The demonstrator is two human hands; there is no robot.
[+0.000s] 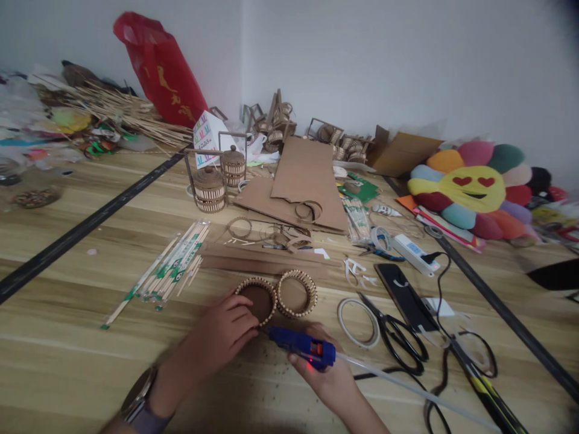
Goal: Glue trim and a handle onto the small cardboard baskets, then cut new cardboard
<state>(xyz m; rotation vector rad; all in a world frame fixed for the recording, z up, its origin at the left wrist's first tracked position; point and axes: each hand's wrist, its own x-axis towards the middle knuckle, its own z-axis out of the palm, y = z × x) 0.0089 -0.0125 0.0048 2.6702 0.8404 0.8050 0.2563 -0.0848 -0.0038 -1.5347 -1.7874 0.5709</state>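
Note:
My left hand (228, 331), with a watch at its wrist, has its fingers on the near left side of a small round cardboard tray (256, 304) walled with short wooden sticks. My right hand (323, 367) is closed around a blue hot glue gun (298, 346). A red light glows on the gun, and a long clear glue stick (384, 377) sticks out of its back. The nozzle points at the near edge of the tray that my left hand holds. Touching that tray on the right is a second stick-walled ring (297, 293).
Wrapped chopsticks (174, 265) lie left. Masking tape (359, 323), black scissors (398, 337), a phone (404, 295) and a power strip (416, 255) are on the right. Behind are cardboard sheets (307, 175) and lidded miniature baskets (208, 190). A black cable (446, 374) loops near my right arm.

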